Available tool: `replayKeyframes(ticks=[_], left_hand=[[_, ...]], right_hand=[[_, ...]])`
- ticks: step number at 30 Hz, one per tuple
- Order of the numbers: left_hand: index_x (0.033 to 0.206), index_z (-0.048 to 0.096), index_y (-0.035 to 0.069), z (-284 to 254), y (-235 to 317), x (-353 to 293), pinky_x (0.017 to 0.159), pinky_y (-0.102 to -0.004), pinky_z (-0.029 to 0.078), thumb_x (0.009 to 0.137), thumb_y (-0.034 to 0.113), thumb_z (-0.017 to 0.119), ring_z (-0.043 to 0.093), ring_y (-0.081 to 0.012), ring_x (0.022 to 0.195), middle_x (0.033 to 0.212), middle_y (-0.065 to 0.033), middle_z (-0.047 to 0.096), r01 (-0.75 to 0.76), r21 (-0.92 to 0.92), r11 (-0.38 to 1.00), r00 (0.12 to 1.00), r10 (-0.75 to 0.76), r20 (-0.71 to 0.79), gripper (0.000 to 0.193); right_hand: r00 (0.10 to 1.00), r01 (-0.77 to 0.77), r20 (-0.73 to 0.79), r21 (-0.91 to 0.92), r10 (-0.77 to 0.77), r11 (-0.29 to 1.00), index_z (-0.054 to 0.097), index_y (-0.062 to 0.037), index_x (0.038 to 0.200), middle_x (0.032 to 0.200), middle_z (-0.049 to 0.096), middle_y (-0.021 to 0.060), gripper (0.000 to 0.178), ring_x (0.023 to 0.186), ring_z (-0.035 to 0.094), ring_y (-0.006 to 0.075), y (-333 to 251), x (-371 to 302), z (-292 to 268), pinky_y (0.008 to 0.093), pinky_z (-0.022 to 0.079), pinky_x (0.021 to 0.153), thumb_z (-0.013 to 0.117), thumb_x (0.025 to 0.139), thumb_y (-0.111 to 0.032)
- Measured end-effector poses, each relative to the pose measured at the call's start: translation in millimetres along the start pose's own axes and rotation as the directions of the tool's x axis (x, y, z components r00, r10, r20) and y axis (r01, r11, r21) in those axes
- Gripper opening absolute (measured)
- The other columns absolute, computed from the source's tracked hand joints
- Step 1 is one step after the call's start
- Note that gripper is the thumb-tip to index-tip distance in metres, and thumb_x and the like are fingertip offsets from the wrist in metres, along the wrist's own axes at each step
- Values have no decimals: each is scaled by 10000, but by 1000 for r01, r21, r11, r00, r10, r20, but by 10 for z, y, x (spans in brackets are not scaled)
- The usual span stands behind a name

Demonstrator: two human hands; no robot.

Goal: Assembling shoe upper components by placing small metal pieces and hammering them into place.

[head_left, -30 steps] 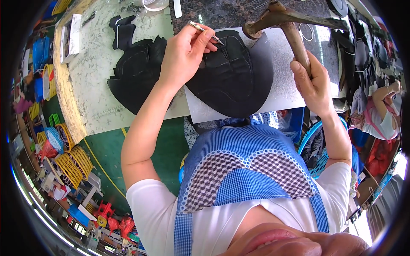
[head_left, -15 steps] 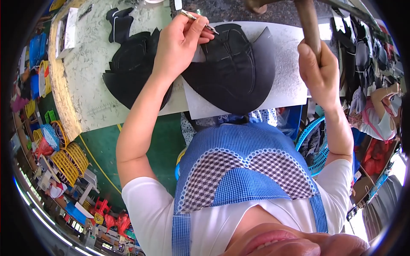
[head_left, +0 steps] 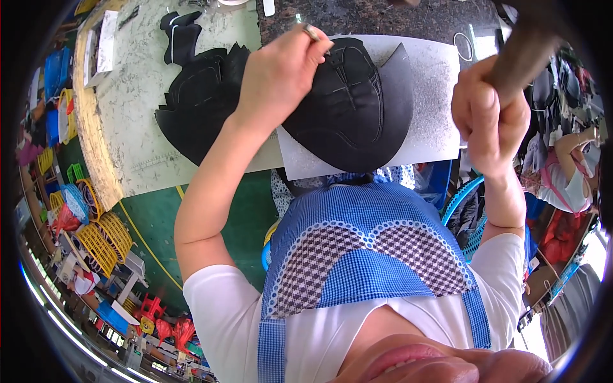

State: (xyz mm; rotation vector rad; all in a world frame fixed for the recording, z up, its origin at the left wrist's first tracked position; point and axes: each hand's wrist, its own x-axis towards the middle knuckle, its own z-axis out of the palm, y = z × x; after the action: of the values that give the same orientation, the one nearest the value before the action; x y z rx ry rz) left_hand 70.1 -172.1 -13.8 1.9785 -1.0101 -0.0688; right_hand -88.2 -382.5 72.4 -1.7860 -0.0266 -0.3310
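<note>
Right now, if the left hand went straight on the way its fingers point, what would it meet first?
Probably the black piece on the white sheet, just ahead of the left hand; any gap in height is unclear.

Scuffed worktable bearing speckled slab, white board, black pieces, black bundle, white box

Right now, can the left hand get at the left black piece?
Probably yes: the left hand is close to the left black piece, nothing visibly between, but it grips a metal tool.
</note>
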Motion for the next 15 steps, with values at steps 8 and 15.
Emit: replayKeyframes(ticks=[8,15], left_hand=[[1035,585,-18,-20,-108,10,699,-253,548,989,272,542,691,-155,798,885,-94,688,340,-475,812,937,-334,100,297],[1013,608,-14,-7,-91,49,693,-231,517,974,292,572,684,-142,790,874,-85,692,353,-457,816,935,-325,142,310]], right_hand=[[961,-276,-65,-270,268,922,552,-6,867,603,493,-27,325,557,451,49,131,-2,47,234,352,484,608,956,-313],[929,-370,-75,-244,363,896,559,-31,900,578,486,-22,384,496,449,29,264,-151,-94,207,330,427,578,956,-411]])
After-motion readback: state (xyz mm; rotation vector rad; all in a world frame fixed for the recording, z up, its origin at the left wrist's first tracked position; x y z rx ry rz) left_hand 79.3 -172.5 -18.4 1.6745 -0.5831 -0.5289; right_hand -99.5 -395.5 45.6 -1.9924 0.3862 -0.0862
